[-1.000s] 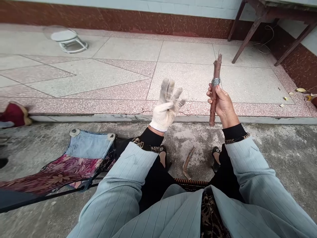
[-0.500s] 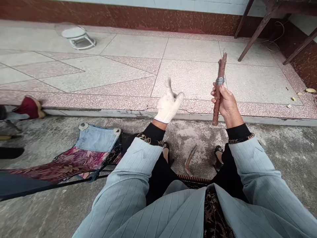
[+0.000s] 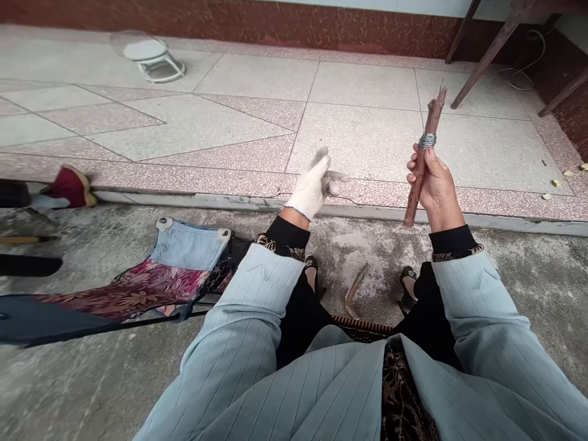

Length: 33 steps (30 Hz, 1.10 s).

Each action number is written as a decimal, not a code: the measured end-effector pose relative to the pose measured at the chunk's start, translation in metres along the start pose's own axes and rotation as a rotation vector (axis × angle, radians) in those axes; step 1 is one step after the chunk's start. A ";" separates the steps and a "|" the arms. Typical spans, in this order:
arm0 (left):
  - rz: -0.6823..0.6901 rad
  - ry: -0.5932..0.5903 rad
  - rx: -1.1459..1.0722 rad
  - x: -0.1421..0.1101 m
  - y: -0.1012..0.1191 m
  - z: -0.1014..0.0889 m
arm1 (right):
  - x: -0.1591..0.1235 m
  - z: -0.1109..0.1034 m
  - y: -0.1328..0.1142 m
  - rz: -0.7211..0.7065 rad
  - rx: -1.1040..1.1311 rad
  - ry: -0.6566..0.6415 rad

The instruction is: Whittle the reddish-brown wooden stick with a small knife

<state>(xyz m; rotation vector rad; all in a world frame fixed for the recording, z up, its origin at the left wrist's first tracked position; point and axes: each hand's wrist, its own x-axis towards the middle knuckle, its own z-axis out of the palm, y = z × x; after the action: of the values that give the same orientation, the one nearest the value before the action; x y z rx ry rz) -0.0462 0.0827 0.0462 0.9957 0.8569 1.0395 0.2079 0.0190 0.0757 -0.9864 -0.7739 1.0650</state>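
My right hand [image 3: 435, 187], bare, is wrapped round a reddish-brown stick [image 3: 421, 156] held nearly upright, tilted a little to the right. A coil of grey wire [image 3: 427, 141] is wound round the stick just above my fingers. My left hand [image 3: 315, 184] wears a white knitted glove and hovers to the left of the stick, apart from it. Its fingers are stretched out and blurred, and it holds nothing. Both hands are above my knees, over the edge of the tiled step.
A curved strip of bark [image 3: 354, 291] lies on the concrete between my feet. A folding stool with a denim and floral cloth seat [image 3: 151, 278] stands at my left. A white stand [image 3: 154, 61] sits far left on the tiles; wooden table legs [image 3: 478, 55] rise at the far right.
My left hand has turned from palm-up with spread fingers to a lower, edge-on pose. The stick has tilted and shifted slightly right. The view has drifted.
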 end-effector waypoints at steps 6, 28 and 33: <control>0.057 0.072 -0.159 0.001 -0.001 0.004 | -0.003 0.002 0.002 -0.003 -0.077 -0.004; -0.050 -0.128 -0.278 -0.015 -0.016 0.009 | 0.010 -0.077 -0.042 -0.130 -0.207 0.048; -0.234 0.116 -0.340 0.002 -0.040 0.008 | 0.006 -0.066 -0.037 -0.104 -0.206 0.076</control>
<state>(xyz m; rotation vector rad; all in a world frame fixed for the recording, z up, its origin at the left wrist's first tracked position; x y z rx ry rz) -0.0274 0.0750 0.0106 0.5400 0.8349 1.0067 0.2807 0.0011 0.0856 -1.1415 -0.8753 0.8649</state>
